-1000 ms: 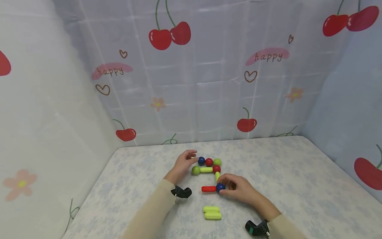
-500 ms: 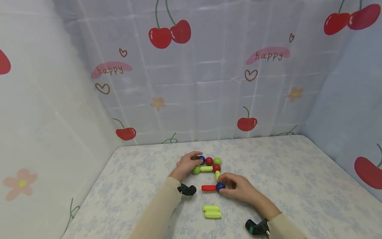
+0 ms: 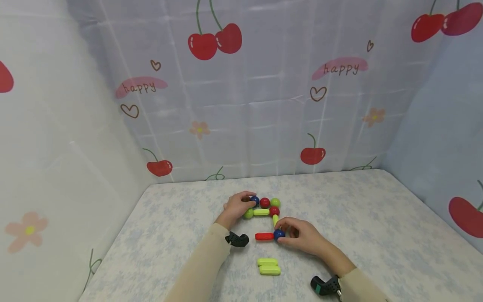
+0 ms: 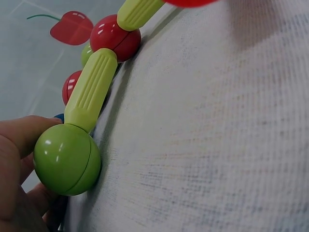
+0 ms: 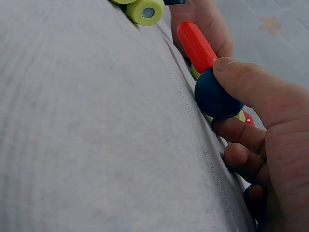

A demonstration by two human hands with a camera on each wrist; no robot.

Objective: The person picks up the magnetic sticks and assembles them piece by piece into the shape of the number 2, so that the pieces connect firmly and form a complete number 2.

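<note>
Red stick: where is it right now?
Head view: the red stick lies flat on the table, centre, joined to the blue ball pinched by the right hand, just beyond two loose green sticks.

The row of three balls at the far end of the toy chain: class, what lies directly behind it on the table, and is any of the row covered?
Behind the three balls only bare tablecloth shows, then the cherry curtain. The left hand partly covers the blue ball.

A green ball (image 4: 67,159) sat at the lower left of the frame, touching fingers of the left hand (image 4: 14,164); a ribbed yellow-green stick (image 4: 91,90) ran from it up to a red ball (image 4: 115,37); another yellow-green stick (image 4: 138,11) continued toward the top; pale cloth of the surface (image 4: 217,135) filled the right.
</note>
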